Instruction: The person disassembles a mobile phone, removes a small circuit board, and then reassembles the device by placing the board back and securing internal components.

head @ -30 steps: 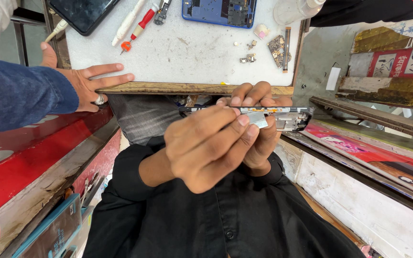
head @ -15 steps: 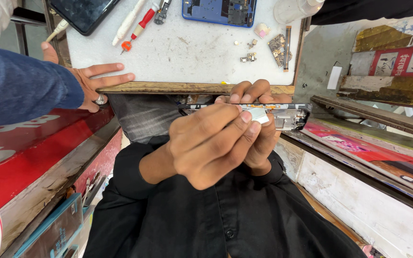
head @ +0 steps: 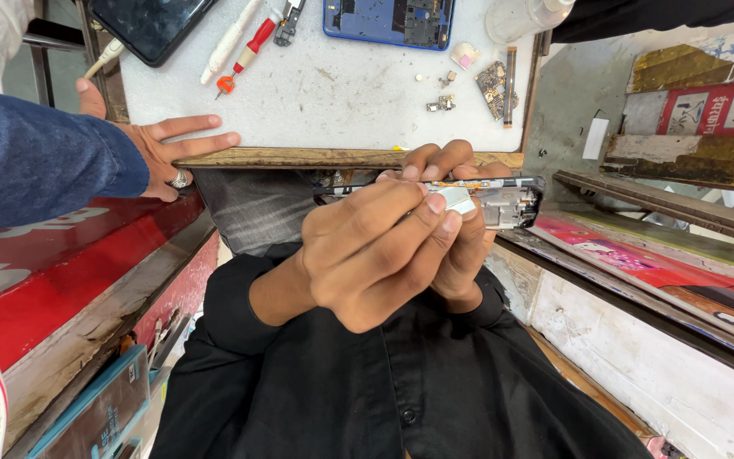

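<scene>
- An opened phone (head: 503, 200), its back removed and its inner parts showing, is held edge-up in front of the chest, just near of the wooden front edge of the white surface (head: 341, 89).
- The left hand (head: 375, 255) is curled over the near side of the phone, its fingertips (head: 435, 204) closed together on a small pale piece (head: 459, 201) at the phone's upper edge.
- The right hand (head: 452, 217) is largely hidden behind the left; its fingers (head: 435, 157) are wrapped over the far edge of the phone, clamped on it.
- Both forearms are covered by black sleeves, and a black buttoned shirt (head: 401, 382) fills the near part of the view.
- On the far part of the surface lies a blue phone frame (head: 388, 19) with its insides exposed.
- To the left of that frame a red-handled screwdriver (head: 246, 51) and a white stick-like tool (head: 227, 41) are laid, well apart from the held phone.
- A dark phone (head: 150, 25) lies face up at the far left corner of the surface.
- Small metal parts (head: 493, 83) are scattered to the right on the surface, beside a thin strip.
- Another person's hand (head: 172, 153), with a ring and a blue sleeve, rests with spread fingers on the left front edge of the surface.
- A red counter (head: 53, 280) runs along the left.
</scene>
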